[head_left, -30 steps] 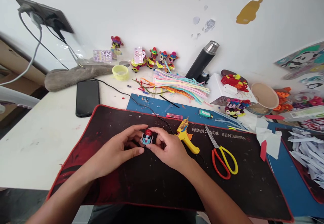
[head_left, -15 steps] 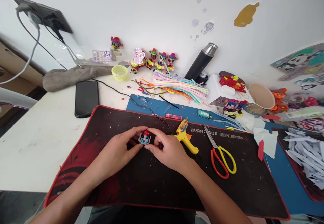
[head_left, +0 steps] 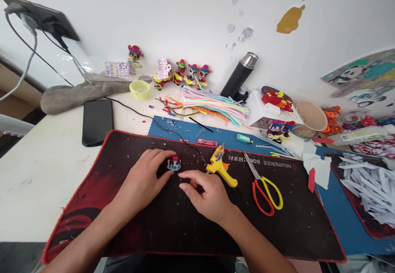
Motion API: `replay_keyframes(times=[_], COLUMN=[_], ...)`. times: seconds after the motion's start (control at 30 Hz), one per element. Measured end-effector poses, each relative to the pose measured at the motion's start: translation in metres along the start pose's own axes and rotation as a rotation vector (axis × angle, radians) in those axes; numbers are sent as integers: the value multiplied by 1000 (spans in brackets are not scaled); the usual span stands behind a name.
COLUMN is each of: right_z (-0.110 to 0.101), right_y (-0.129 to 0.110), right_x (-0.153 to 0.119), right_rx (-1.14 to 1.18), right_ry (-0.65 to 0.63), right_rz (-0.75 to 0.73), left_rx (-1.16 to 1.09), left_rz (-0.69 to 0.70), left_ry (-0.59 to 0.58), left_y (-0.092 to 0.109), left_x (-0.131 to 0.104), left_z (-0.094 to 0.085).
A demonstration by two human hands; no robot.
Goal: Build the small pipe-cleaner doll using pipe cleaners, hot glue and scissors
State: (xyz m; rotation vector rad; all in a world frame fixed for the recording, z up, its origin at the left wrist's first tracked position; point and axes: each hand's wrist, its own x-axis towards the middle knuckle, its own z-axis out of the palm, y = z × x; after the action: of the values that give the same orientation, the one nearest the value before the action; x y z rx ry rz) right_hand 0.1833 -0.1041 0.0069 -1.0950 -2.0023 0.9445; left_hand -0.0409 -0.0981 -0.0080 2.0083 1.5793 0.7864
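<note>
A small figure head (head_left: 174, 164) with a red top and a light-blue and white face is between the fingertips of my left hand (head_left: 144, 176), over the black mat (head_left: 173, 223). My right hand (head_left: 207, 190) is just to the right of the figure and apart from it, thumb and forefinger spread with nothing between them. Beyond my right hand lies a yellow glue gun (head_left: 221, 168), its tip pointing away. Scissors (head_left: 262, 184) with one red and one yellow handle rest farther right on the mat.
Pastel pipe cleaners (head_left: 214, 104) lie behind the mat, near a black thermos (head_left: 239, 75) and finished figures (head_left: 191, 73). A phone (head_left: 98, 122) is at the left, with a yellow-green ring (head_left: 140, 90) beyond it. White paper strips (head_left: 368, 190) are heaped at the right.
My right hand has come off the figure and moved down and right, its fingers parted. My left hand stays at the figure. The whole view has shifted slightly.
</note>
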Motion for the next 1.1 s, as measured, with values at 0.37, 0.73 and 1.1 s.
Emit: replay_keyframes(times=[0.37,0.73,1.1], right_z=[-19,-17,-14], right_y=[15,19,20], right_x=[-25,-25,-27], right_rx=[16,40,59], right_ry=[229,261,258], right_rz=[149,159,189], left_rx=[255,299,412], left_rz=[-11,126,203], left_ry=[8,24,-158], left_y=[-4,23,37], left_x=[9,-2,3], left_z=[-1,3,23])
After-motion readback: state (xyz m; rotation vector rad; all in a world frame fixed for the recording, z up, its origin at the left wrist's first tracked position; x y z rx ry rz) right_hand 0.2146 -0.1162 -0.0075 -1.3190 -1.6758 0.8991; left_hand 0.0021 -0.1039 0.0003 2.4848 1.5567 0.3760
